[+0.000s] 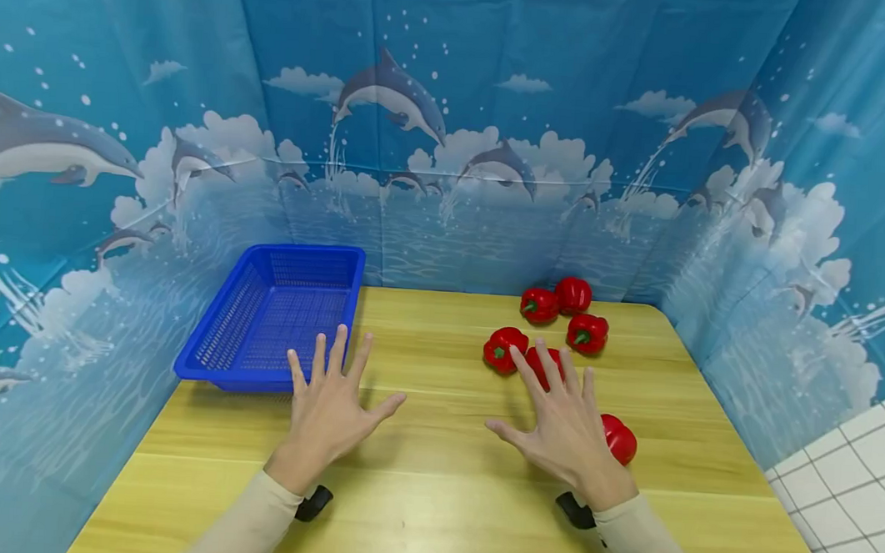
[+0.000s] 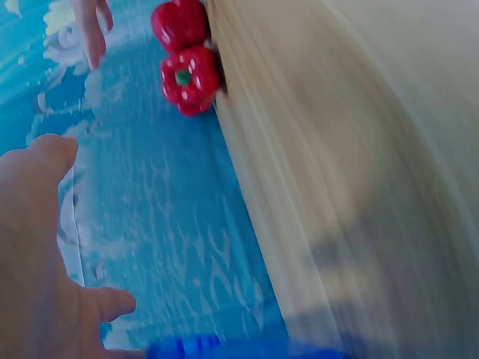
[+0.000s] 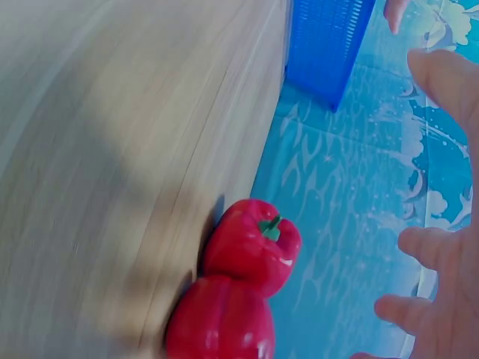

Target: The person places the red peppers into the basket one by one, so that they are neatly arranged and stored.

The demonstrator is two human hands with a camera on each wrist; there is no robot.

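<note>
My left hand (image 1: 328, 412) is held over the table with its fingers spread, its fingertips overlapping the near edge of a blue plastic basket (image 1: 215, 315) in the head view. On the right, my right hand (image 1: 566, 425) hovers with spread fingers and holds nothing. Its fingers partly hide a red bell pepper (image 1: 545, 365); another bell pepper (image 1: 504, 350) sits just left of that one. Beside the right wrist lies a further bell pepper (image 1: 619, 440), partly covered by the hand. In the right wrist view two peppers (image 3: 253, 247) rest side by side on the wood.
Toward the back right stand three more bell peppers, one (image 1: 539, 306) at the left, one (image 1: 572, 296) behind and one (image 1: 587, 333) in front. The wooden table (image 1: 415, 509) meets a dolphin-print curtain (image 1: 445, 226) at its back and sides. White tiles (image 1: 866, 499) show at the right.
</note>
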